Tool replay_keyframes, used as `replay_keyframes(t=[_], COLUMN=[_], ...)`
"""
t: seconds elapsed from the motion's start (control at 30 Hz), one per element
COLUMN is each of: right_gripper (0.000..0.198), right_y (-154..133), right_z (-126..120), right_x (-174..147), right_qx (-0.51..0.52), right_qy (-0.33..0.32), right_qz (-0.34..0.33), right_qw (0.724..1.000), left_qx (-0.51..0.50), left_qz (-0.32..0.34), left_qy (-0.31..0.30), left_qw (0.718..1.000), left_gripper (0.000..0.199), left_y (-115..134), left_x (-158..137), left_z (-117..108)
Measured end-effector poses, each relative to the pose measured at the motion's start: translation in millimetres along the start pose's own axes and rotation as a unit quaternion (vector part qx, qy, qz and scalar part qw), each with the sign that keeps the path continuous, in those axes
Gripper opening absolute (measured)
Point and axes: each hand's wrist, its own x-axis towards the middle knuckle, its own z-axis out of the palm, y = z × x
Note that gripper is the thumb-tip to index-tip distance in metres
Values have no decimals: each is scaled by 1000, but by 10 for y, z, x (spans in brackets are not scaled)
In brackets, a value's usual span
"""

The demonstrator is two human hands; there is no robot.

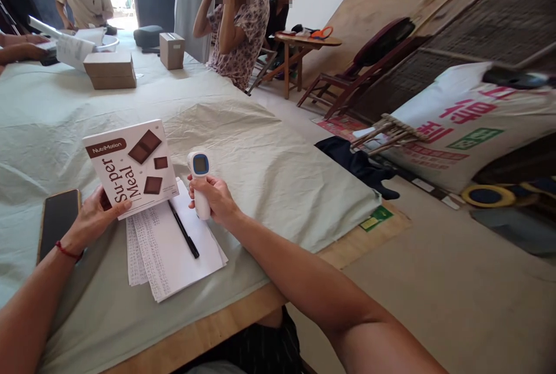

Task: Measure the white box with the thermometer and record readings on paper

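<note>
My left hand grips the lower left corner of a white and brown meal box, tilted up above the table. The thumb lies across its front and the other fingers are behind it. My right hand is wrapped round the handle of a white infrared thermometer, held upright with its blue-rimmed screen facing me. Beneath the two hands, a stack of handwritten paper sheets lies on the cloth, with a black pen across it. Left of the papers rests a dark phone in a case.
A pale cloth covers the table. Cardboard boxes and a dark case stand at its far end, where several people sit or stand. To the right are a small wooden table, a chair and a large printed sack.
</note>
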Motion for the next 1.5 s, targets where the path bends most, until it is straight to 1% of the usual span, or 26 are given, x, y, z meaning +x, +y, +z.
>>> replay_keyframes(t=[0.1,0.23,0.3,0.37,0.4,0.43,0.47,0.53,0.57,0.6,0.67,0.77,0.83,0.87,0.93,1.0,1.17,1.23,1.33,1.4,1.43,1.47,1.5], right_gripper=[37,36,35,31,29,27,25,23,22,22,21,25,33,36,38,39,39,38,38,38,37,35,32], right_y=[-10,4,-6,-51,-89,-136,-186,-285,-324,-354,-378,-344,-305,-288,-266,-260,-271,-278,-287,-285,-276,-259,-233], right_z=[-6,-13,-34,-73,-98,-123,-147,-184,-196,-202,-202,-188,-179,-176,-170,-166,-156,-154,-145,-126,-112,-96,-78], right_x=[-1,3,10,18,20,21,22,19,17,14,6,-14,-31,-40,-54,-61,-59,-67,-108,-154,-181,-209,-236], right_qx=[-9,-35,-76,-172,-245,-332,-425,-576,-626,-662,-705,-754,-779,-787,-796,-801,-799,-801,-810,-818,-819,-813,-801], right_qy=[-3,-8,-12,-18,-20,-21,-18,-8,-6,-8,-14,-3,7,8,5,4,10,8,1,23,39,46,35], right_qz=[-10,-3,3,-5,-15,-25,-34,-21,-6,11,33,29,17,13,5,4,11,13,4,-39,-76,-121,-165], right_qw=[1000,999,997,985,969,943,904,817,779,750,708,656,627,617,605,599,601,598,587,573,568,568,575], left_qx=[25,28,21,5,-4,-14,-25,-47,-57,-64,-72,-87,-95,-96,-93,-90,-85,-80,-61,-31,-2,33,68], left_qz=[-1,2,0,-2,-4,-5,-6,-6,-6,-10,-26,-30,-17,-13,-10,-11,-2,8,24,20,10,-2,-15], left_qy=[3,3,1,-6,-8,-11,-13,-18,-19,-19,-13,10,29,39,60,82,139,142,124,119,118,114,111], left_qw=[1000,1000,1000,1000,1000,1000,1000,999,998,998,997,996,995,995,994,993,987,987,990,992,993,993,991], left_gripper=[57,58,57,57,57,57,57,58,59,60,63,69,71,72,76,79,71,65,59,57,55,52,49], left_y=[-17,-41,-37,-21,-8,6,22,59,77,93,113,99,64,43,2,-29,-97,-152,-249,-283,-282,-269,-247], left_x=[6,12,8,2,-1,-5,-8,-17,-23,-29,-43,-56,-52,-46,-26,0,62,88,123,133,131,125,116], left_z=[-11,-17,-15,-8,-3,3,10,23,28,33,36,25,5,-9,-42,-74,-136,-159,-192,-206,-209,-209,-206])
